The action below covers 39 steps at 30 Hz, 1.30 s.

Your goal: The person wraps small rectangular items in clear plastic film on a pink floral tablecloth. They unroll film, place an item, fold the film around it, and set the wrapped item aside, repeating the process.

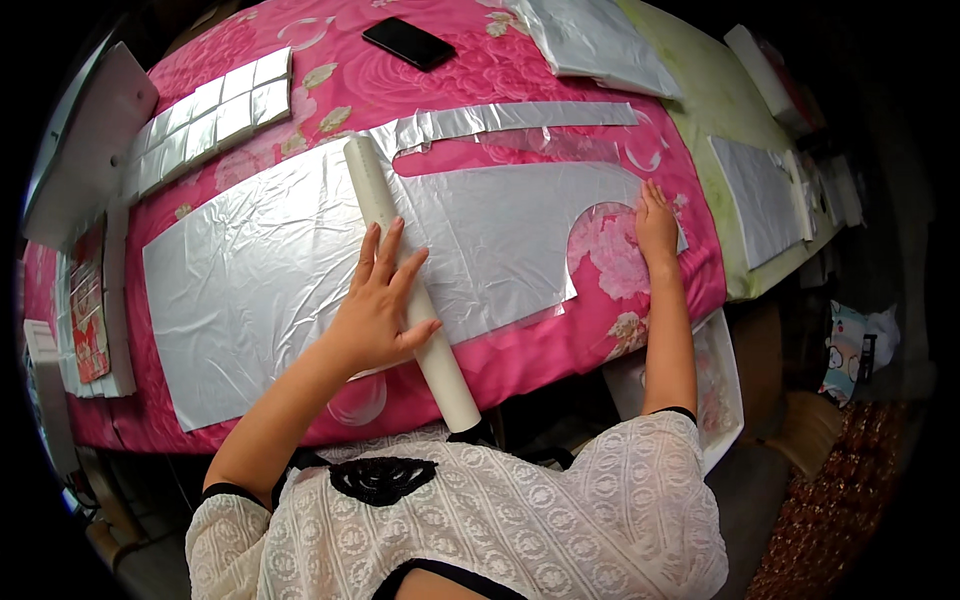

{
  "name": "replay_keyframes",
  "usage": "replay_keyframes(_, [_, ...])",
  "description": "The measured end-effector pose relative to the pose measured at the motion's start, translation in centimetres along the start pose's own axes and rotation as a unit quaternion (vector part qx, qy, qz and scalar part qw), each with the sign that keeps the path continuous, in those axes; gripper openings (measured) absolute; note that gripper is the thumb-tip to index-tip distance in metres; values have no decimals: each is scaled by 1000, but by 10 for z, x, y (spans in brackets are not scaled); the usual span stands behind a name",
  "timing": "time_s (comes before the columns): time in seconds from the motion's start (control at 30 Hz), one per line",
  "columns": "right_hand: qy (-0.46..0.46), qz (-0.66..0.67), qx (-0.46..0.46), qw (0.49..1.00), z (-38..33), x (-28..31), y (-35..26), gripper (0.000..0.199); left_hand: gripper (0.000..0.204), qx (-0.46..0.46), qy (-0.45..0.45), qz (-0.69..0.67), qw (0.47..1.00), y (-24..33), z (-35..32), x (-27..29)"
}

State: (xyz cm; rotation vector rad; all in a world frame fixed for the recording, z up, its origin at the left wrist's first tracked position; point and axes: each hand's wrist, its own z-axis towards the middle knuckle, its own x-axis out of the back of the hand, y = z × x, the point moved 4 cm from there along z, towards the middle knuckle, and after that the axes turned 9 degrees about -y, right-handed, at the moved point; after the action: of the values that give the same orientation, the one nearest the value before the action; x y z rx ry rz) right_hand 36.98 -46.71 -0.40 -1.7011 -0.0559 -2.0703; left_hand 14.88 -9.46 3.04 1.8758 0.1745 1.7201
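A silver plastic vest-shaped bag (250, 270) lies spread out, lightly creased, with a rounded cut-out at its right end and a narrow strip (530, 117) along its far side. Across it, slanting from far left to near right, rests a white tube (440, 370). My left hand (380, 295) lies over the tube with its fingers spread, not wrapped round it. At the bag's right end, beside the cut-out, my right hand (657, 225) rests flat with fingers stretched out on the silver plastic.
The pink flowered cloth (350, 400) covers the table. A black phone (408, 43) lies at the far side. Silver folded packets (220, 105) stand in rows at far left, near a white box (90, 150). More silver bags (600, 45) lie far right, and a silver stack (755, 195) sits on green cloth.
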Motion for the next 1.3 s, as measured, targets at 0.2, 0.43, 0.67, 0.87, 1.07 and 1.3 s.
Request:
replay_keyframes(0.2, [58,-36,-50,996,-1,16,-14,14,72,1,14,-2,1000,3,3,0])
replay_keyframes(0.43, [44,236,-31,970,-21,51,-117,12,70,-18,69,-48,996,6,-3,1])
replay_keyframes(0.67, [-225,415,214,855,-87,44,-312,17,40,154,-5,-698,699,19,-22,3])
replay_keyframes(0.87, [-191,331,333,862,-128,44,-338,25,14,256,-21,-619,743,-58,-84,27])
replay_keyframes(1.07, [-351,63,82,931,-153,30,-296,52,12,374,35,-537,755,-154,-196,75])
replay_keyframes(1.3, [-437,201,-22,877,-162,15,-290,40,6,432,19,-386,815,-198,-223,101])
